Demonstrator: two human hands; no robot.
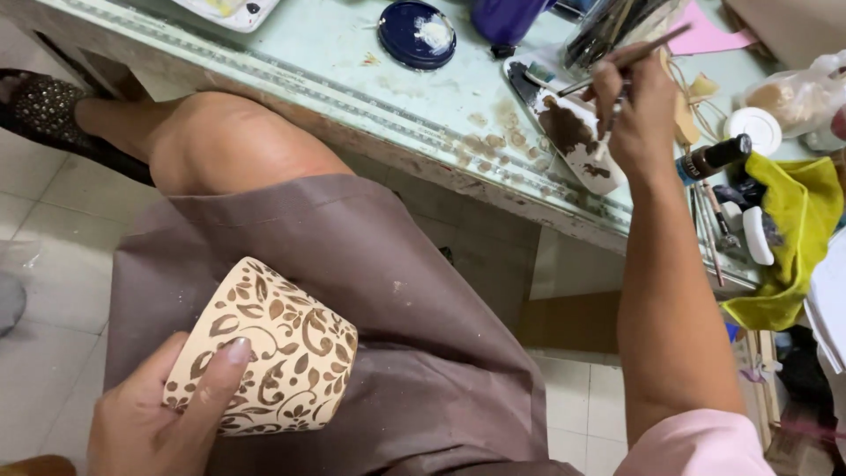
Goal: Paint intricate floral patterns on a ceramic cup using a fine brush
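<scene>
Both hands are busy: my left hand [154, 414] wraps around a cream-coloured pot [269, 361], thumb pressed flat along its side, while my right hand [634, 110] pinches a thin paintbrush [630, 57] over a smeared palette [573, 137]. I keep the pot low on my lap, against the brown apron [370, 291], likely so it stays steady and its painted face is turned up to me. It lies tilted on its side, its wider end toward my wrist as far as I can tell. Brown leaves and curling vines cover most of the wall I can see, on a pale ground; the far side is hidden. The brush tip sits over the brown paint on the palette, at the near edge of the pale green table [352, 62], within easy reach. Just right of that hand lie a small dark paint bottle [714, 159] and a yellow cloth [797, 229]; up and to its left rests a dark blue lid [417, 33].
</scene>
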